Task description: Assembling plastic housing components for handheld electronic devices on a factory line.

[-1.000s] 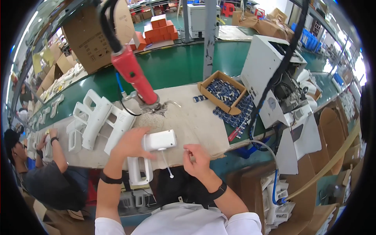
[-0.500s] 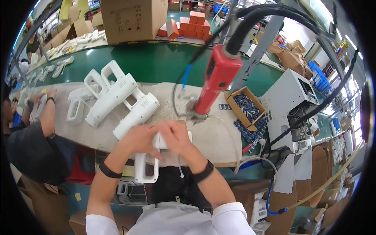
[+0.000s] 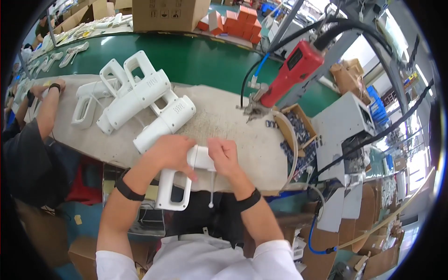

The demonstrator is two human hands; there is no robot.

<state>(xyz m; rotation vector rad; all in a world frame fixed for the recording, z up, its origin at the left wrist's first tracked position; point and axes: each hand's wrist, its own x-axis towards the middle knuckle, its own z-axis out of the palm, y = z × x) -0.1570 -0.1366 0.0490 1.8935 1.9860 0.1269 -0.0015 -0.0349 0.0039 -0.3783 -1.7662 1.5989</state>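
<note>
White device (image 3: 202, 159) sits between left hand (image 3: 171, 153) and right hand (image 3: 225, 157).

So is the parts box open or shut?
Open: no lid covers the box, and small blue parts show inside it.

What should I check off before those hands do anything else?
1. Left hand holding the white device: ok, thumb below, fingers above.
2. Right hand gripping it: cannot tell; it is at the device's right end, fingers curled.
3. Red power tool away from both hands: ok, it's off to the upper right.
4. Thin white piece with a round tip tucked away: not ok, it sticks out past the near edge of the bench.
5. Cardboard box upright: ok, with small blue parts inside.
</note>
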